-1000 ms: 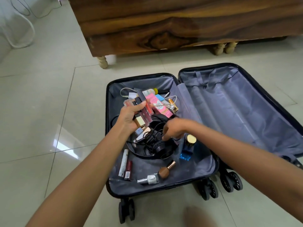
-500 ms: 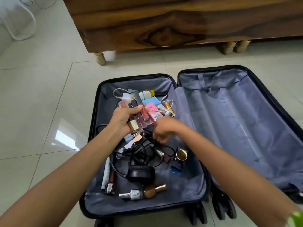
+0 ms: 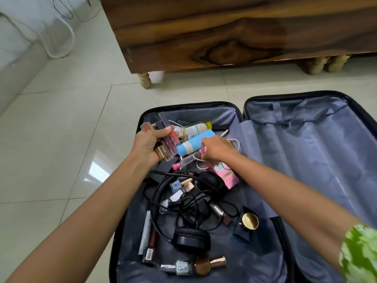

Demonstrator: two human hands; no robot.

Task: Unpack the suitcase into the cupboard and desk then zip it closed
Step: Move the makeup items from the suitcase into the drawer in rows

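Suitcase [image 3: 130, 231] open flat on floor tiles; near end of left half: headphones [image 3: 191, 238], nail polish bottles [image 3: 193, 265]. Mid: left hand [image 3: 148, 147] clutches a bundle of lip gloss tubes [image 3: 169, 142]; right hand [image 3: 216, 149] pinches a clear pink-capped tube [image 3: 184, 162]. Beyond: wooden cupboard [image 3: 224, 37]

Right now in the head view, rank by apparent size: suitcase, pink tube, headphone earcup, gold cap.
1. suitcase
2. pink tube and headphone earcup: alike, so unranked
3. gold cap
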